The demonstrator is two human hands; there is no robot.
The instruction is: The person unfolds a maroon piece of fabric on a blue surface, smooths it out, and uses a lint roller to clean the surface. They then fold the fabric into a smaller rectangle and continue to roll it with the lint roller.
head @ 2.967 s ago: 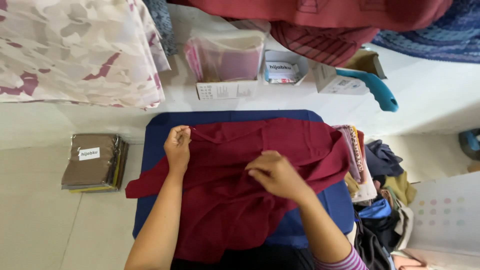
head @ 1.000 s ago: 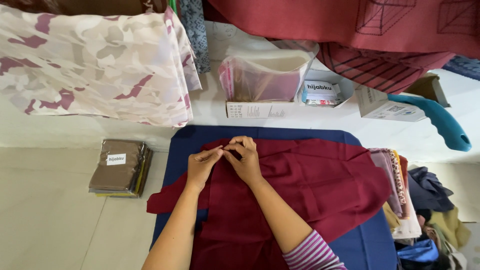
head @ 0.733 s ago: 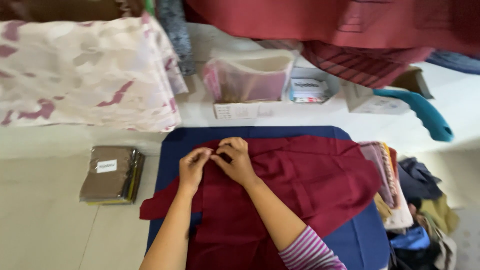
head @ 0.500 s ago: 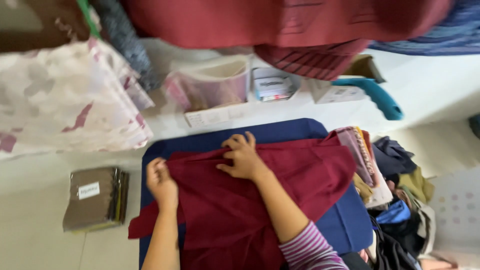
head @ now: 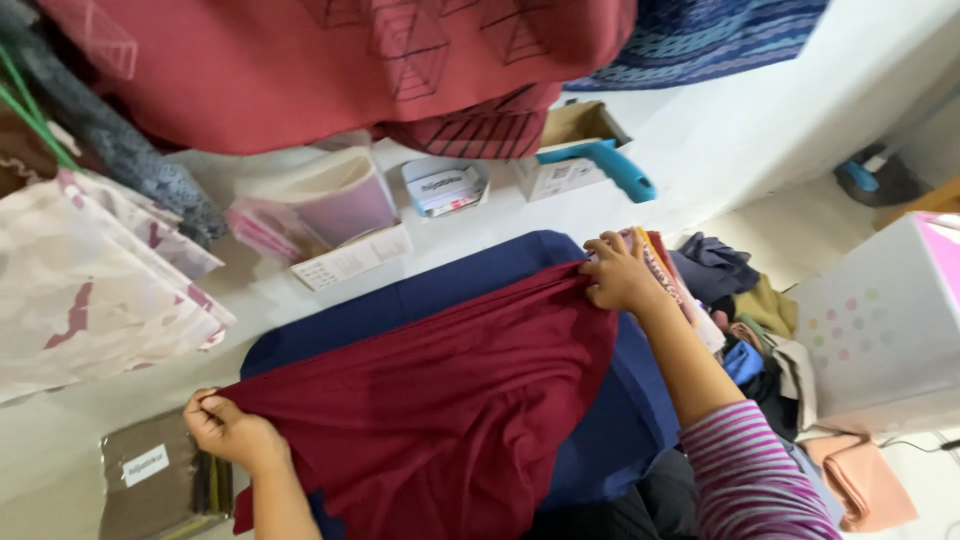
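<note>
Across the blue padded surface point(head: 420, 300) I see the dark red cloth point(head: 450, 410) spread out, its top edge pulled into a line between my two hands and its lower part hanging over the near edge toward me. My left hand point(head: 228, 432) is at the left corner of the surface, fingers pressed together around a bunched corner of the cloth. My right hand point(head: 617, 275) is at the far right corner, fingers pinching the opposite corner where the fabric gathers into folds.

I judge the cloth to be light, thin and very soft: it drapes, wrinkles and sags wherever it is not held taut, so it has no stiffness to rely on. It could slide on the smooth cover. The corners and the hemmed edge look like the surest places to grip.

Beyond the far edge, on the white floor, a clear plastic tub point(head: 335, 205) holds what seem to be pink packets; I cannot tell more. An open cardboard box point(head: 560, 160) carries a blue-handled tool point(head: 605, 168). By the left corner lies a brown packet stack point(head: 160, 485).
</note>
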